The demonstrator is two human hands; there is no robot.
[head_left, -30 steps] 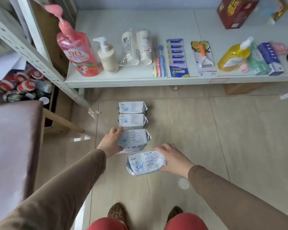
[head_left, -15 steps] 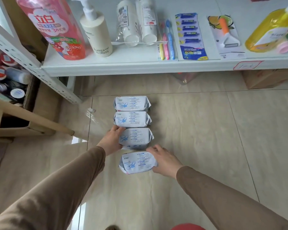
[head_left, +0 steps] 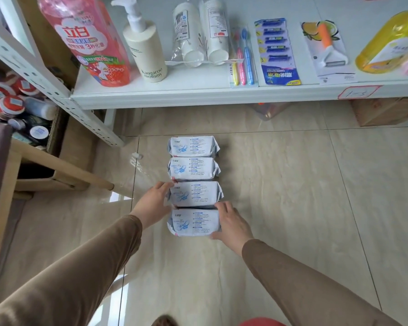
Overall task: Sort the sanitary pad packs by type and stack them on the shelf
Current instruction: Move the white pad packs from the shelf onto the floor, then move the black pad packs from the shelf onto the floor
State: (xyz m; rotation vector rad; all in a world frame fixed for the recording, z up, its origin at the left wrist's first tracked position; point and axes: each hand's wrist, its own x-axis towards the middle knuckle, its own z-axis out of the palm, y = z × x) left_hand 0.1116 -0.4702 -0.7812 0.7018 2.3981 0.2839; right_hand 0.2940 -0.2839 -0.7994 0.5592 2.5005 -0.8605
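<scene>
Fingers of the left hand (head_left: 154,203): they are spread open and laid against the left end of the third pack (head_left: 194,193); nothing is squeezed.
Fingers of the right hand (head_left: 231,225): they are curled round the right end of the nearest pack (head_left: 193,222), with the thumb under its lower edge, so this pack is gripped.
Packs: four white and blue packs are set in one straight line on the floor (head_left: 292,196), all turned the same way.
Farthest pack (head_left: 193,146): it is placed closest to the shelf (head_left: 198,96) and is touched by no hand.
Second pack (head_left: 193,168): it is laid just behind the third one, edge to edge, and no hand is on it.
Gaps: the packs are kept very close, nearly touching each other.
Shelf: it is white and is seen above the packs, well apart from them.
On the shelf: a pink bottle (head_left: 85,41), a cream pump bottle (head_left: 144,47), paper cups in a bag (head_left: 200,34), toothbrushes (head_left: 243,57), a card of batteries (head_left: 278,50), a peeler (head_left: 327,45) and a yellow bottle (head_left: 391,43) are lined up.
Left side: cans with red lids (head_left: 8,100) are piled in a box beside the white shelf leg (head_left: 57,95).
Sleeves: both arms are covered in brown cloth.
</scene>
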